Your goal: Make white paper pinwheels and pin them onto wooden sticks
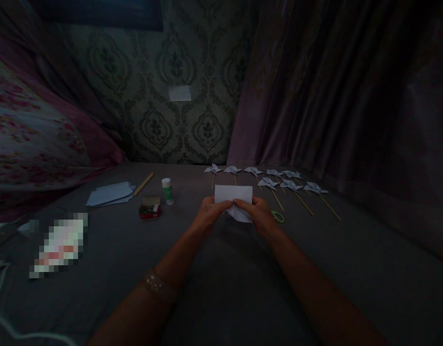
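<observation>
A white sheet of paper (233,193) is held up between my two hands, with a crease near its middle. My left hand (213,209) grips its left side, thumb pressed on the front. On the other side my right hand (258,211) pinches it the same way, and the two thumb tips nearly meet at the centre. The fingers behind the paper are hidden. Just beyond my right hand lie the green handles of what look like scissors (278,216), partly covered. Several white paper pinwheels (268,183) on wooden sticks lie further back to the right.
To the left are a stack of paper (111,193), a wooden ruler-like strip (144,183), a green-and-white glue stick (167,191) and a small red box (149,210) with metal bits inside. A white cable (5,317) runs along the near left. Curtains (297,96) hang behind.
</observation>
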Demonstrator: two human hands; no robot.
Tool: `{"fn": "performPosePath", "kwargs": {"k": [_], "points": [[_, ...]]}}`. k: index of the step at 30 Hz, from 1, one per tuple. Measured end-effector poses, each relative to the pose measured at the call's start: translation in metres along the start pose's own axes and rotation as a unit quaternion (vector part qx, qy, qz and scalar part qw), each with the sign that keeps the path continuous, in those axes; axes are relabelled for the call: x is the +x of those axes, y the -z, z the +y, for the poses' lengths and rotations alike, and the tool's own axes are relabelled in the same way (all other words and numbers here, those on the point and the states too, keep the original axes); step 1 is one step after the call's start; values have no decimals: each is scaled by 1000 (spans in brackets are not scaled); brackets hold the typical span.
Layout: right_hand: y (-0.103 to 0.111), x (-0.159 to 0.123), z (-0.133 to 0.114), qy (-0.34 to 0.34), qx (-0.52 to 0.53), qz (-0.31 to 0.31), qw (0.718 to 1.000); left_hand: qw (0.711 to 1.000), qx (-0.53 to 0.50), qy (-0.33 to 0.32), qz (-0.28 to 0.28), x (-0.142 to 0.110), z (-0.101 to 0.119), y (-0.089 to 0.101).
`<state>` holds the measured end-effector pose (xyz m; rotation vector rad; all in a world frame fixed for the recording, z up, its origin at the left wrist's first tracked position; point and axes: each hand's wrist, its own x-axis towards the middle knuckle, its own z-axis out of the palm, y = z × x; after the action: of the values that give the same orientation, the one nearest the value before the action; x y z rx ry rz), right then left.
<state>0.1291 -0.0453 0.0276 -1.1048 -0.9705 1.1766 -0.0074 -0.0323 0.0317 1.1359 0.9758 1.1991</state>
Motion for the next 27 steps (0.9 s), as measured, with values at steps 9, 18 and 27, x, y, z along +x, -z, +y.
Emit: {"fn": "performPosePath", "kwargs": {"k": [9, 18, 27], "points": [[-5, 1, 2, -3, 34, 39, 999, 994, -77, 66, 36, 1, 0, -2], [-8, 1, 4, -8, 88, 55, 995, 993, -105, 54, -15, -2, 1, -5], [-8, 0, 7, 6, 89, 30, 996, 994, -100, 39, -13, -1, -1, -6]]}}
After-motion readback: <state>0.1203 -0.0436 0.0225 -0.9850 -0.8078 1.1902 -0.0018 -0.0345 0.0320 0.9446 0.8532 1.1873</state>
